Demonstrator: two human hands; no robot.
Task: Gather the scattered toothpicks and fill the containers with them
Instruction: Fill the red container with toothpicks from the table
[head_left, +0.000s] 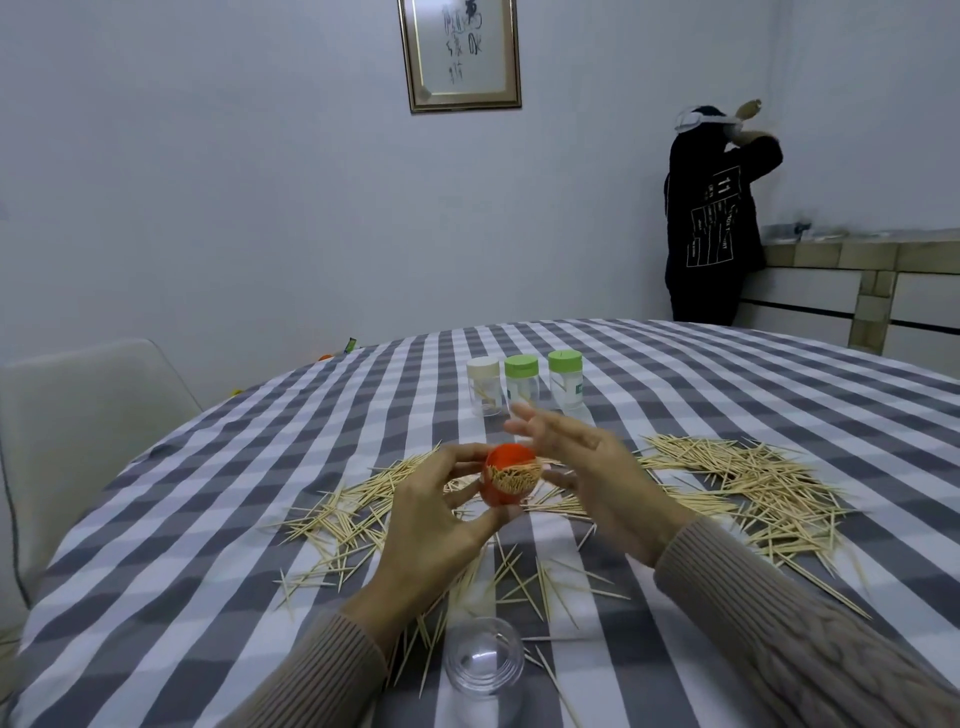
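Note:
My left hand (441, 514) grips a small orange container (506, 480), tilted toward me and packed with toothpicks about halfway up. My right hand (587, 467) hovers just right of it with fingers spread straight and nothing in it. Loose toothpicks (753, 483) lie scattered in heaps across the checked tablecloth, left, right and in front of my hands. Three clear jars stand behind: one with a white lid (484, 387) and two with green lids (521, 384) (565, 379). A clear empty cup (484, 667) sits near the table's front edge.
The round table (208, 519) carries a grey and white checked cloth. A pale chair (78, 426) stands at the left. A person in dark clothes (711, 218) stands by a counter (857, 270) at the back right.

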